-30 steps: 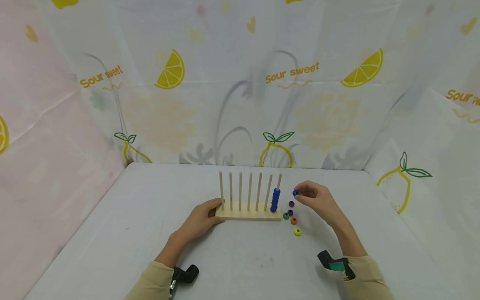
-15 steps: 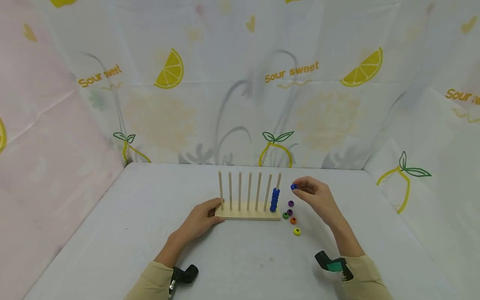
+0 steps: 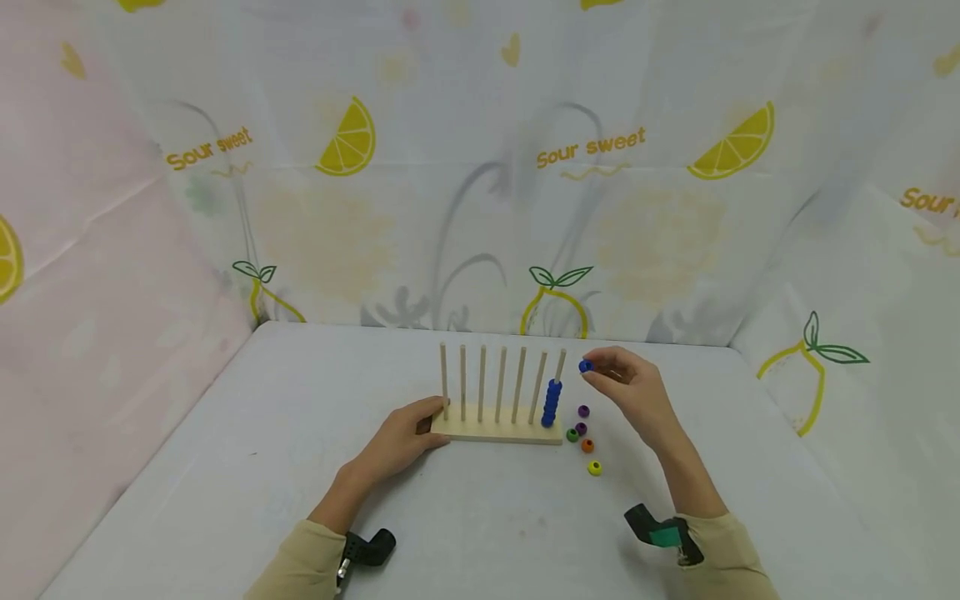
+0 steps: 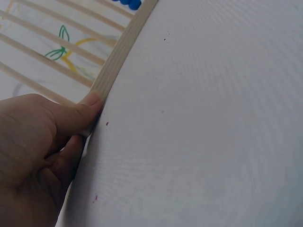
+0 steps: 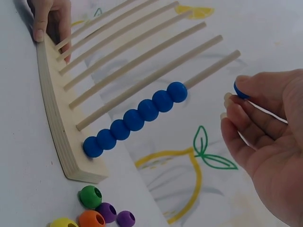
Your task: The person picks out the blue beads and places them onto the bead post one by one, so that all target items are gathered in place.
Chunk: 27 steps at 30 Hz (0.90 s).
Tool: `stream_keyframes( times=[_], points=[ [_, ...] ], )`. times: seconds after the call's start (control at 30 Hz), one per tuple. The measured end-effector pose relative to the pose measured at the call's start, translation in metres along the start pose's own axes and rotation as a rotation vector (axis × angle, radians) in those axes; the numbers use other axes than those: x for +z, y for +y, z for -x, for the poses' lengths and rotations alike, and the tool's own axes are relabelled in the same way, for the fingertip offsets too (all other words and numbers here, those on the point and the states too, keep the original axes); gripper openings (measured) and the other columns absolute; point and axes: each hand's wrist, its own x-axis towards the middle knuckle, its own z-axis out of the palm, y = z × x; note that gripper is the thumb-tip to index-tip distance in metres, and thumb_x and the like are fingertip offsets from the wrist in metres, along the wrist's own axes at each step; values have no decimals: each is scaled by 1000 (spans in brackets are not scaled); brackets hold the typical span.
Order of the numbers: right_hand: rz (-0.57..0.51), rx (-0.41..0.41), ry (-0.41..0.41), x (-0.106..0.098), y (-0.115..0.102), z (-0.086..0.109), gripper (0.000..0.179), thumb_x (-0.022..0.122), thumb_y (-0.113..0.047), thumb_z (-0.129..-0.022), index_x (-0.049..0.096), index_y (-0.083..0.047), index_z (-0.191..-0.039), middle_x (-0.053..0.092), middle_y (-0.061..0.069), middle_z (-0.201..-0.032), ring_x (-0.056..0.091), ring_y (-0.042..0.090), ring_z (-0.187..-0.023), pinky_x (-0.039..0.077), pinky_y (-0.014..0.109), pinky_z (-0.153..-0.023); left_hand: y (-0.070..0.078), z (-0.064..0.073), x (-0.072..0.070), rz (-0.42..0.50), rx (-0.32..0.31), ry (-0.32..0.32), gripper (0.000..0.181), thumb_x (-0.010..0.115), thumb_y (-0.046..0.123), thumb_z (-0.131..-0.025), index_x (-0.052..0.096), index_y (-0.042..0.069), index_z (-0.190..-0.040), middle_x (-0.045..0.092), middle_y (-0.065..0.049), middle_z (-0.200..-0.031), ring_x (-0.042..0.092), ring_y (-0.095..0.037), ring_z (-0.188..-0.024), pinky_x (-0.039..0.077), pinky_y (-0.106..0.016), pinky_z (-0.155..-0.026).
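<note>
A wooden peg board [image 3: 495, 429] with a row of several upright pegs stands on the table. Its rightmost peg carries a stack of blue beads [image 5: 134, 120], with the top of the peg bare. My left hand [image 3: 400, 437] grips the board's left end, thumb at the front edge, as the left wrist view also shows. To the right of the peg tops, my right hand [image 3: 633, 390] pinches one blue bead [image 3: 586, 366] between thumb and fingertips. That bead is apart from the peg and mostly hidden by the thumb in the right wrist view.
Loose beads lie right of the board: a green bead [image 3: 572, 435], two purple beads [image 3: 583, 411], an orange bead [image 3: 587, 446] and a yellow bead [image 3: 595, 468]. The white table [image 3: 300, 375] ends at a lemon-print cloth [image 3: 480, 167] behind.
My right hand has lifted the blue bead and brought it a little left, toward the top of the rightmost peg. My left hand stays on the board.
</note>
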Motion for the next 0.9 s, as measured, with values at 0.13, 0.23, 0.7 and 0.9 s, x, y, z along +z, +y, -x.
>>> stream_keyframes(
  times=[0.13, 0.23, 0.7, 0.9],
  points=[
    [-30, -29, 0, 4, -2, -2, 24, 69, -14, -94, 66, -3, -115, 65, 2, -106, 64, 6, -98, 55, 14, -88, 1, 0, 0, 11, -1, 9, 58, 73, 16, -90, 53, 12, -144, 56, -7, -145, 58, -20, -128, 51, -38, -104],
    [-62, -33, 12, 6, -5, -4, 24, 69, -12, -94, 65, -1, -115, 64, -2, -104, 63, 6, -98, 55, 14, -88, 1, 0, 0, 4, 8, 15, 58, 73, 16, -90, 53, 11, -143, 56, -8, -144, 58, -22, -128, 51, -39, -105],
    [-145, -85, 50, 12, -14, -10, 26, 68, -11, -94, 65, 5, -114, 66, -9, -99, 63, 7, -94, 56, 15, -85, 1, 0, 3, -29, -22, 29, 56, 75, 16, -89, 55, 14, -141, 58, -5, -143, 59, -19, -126, 52, -37, -104],
    [-147, -93, 89, 14, -17, -10, 26, 69, -12, -94, 66, 5, -114, 67, -9, -99, 64, 7, -94, 56, 15, -87, 1, -1, 3, -35, -25, 28, 57, 74, 16, -89, 54, 13, -142, 57, -6, -144, 58, -20, -128, 50, -39, -105]
  ],
)
